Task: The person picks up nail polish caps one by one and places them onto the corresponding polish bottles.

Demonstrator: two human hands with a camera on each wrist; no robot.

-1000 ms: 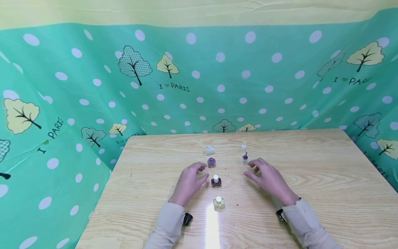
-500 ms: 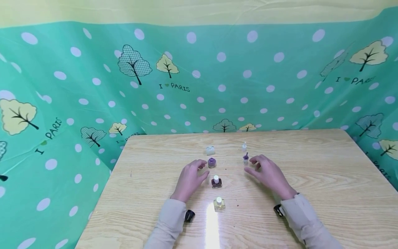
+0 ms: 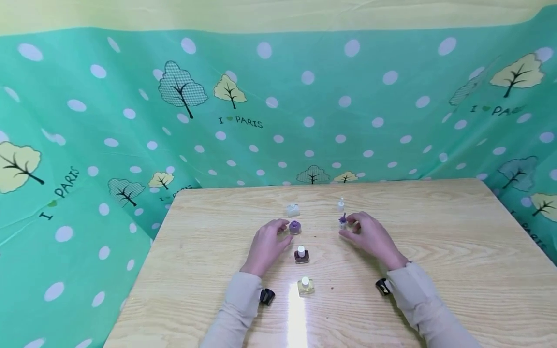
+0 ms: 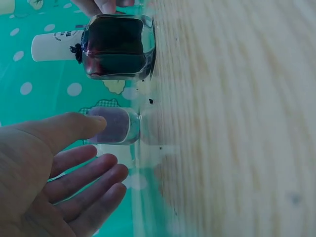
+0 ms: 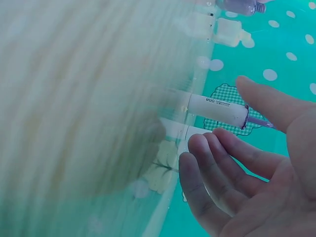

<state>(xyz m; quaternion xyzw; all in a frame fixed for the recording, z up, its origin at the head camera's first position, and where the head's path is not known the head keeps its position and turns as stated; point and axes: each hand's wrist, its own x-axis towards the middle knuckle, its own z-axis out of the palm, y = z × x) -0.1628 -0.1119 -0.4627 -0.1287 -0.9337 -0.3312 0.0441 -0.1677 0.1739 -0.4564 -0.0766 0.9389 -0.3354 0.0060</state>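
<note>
An uncapped purple nail polish bottle [image 3: 295,227] stands on the table, with my left hand [image 3: 266,245] just left of it. That hand's fingers are spread and relaxed; in the left wrist view its thumb overlaps the purple bottle [image 4: 116,124], and contact is unclear. To the right stands a white nail polish cap [image 5: 217,109], brush pointing up and coated purple. My right hand [image 3: 371,237] is beside this cap, thumb and fingers on either side with a gap showing in the right wrist view. A clear uncapped bottle [image 3: 293,210] and a second white cap [image 3: 341,205] stand farther back.
A capped dark red polish bottle [image 3: 301,255] stands nearer me between the hands. In front of it is a capped pale yellow bottle [image 3: 305,285]. A green printed curtain [image 3: 261,106] hangs behind the wooden table [image 3: 457,251].
My right hand has moved slightly forward and left, closer to the purple-brushed cap. The left hand has edged forward beside the purple bottle. The bottles and caps stay in place.
</note>
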